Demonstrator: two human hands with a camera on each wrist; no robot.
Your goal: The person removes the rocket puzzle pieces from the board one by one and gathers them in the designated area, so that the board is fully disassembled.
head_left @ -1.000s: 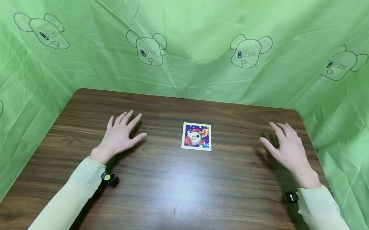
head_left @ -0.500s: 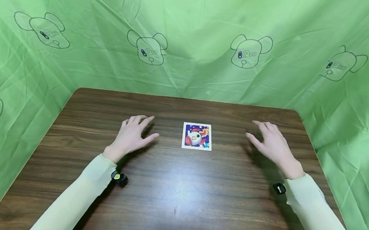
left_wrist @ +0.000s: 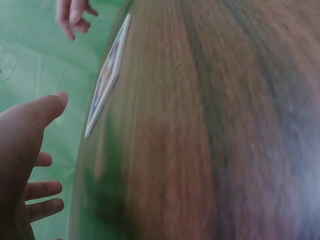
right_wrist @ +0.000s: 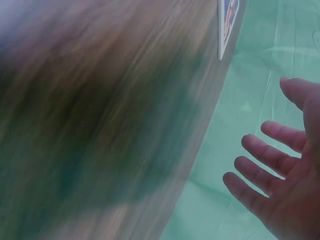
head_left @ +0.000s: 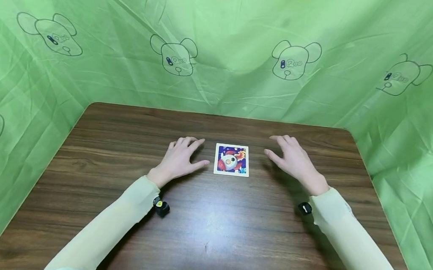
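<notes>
A square picture card or thin puzzle (head_left: 232,160) with a white border lies flat on the wooden table; its print shows a red and white rocket-like figure on dark blue. Just left of it is my left hand (head_left: 178,159), fingers spread and slightly bent, the thumb close to the card's edge but apart from it. On the other side my right hand (head_left: 292,160) hovers a bit farther off, its fingers loosely extended. Neither hand holds anything. The left wrist view shows the card (left_wrist: 107,75) edge-on beyond the thumb; the right wrist view catches only its corner (right_wrist: 228,25).
The dark brown table (head_left: 207,253) has rounded far corners. Green cloth (head_left: 228,81) printed with animal-head outlines surrounds it at the back and sides. A small black device sits at each wrist, on the left (head_left: 161,207) and on the right (head_left: 304,208).
Both hands have moved inward from the table's sides toward the card, the left hand rightward and the right hand leftward. The card stays where it was.
</notes>
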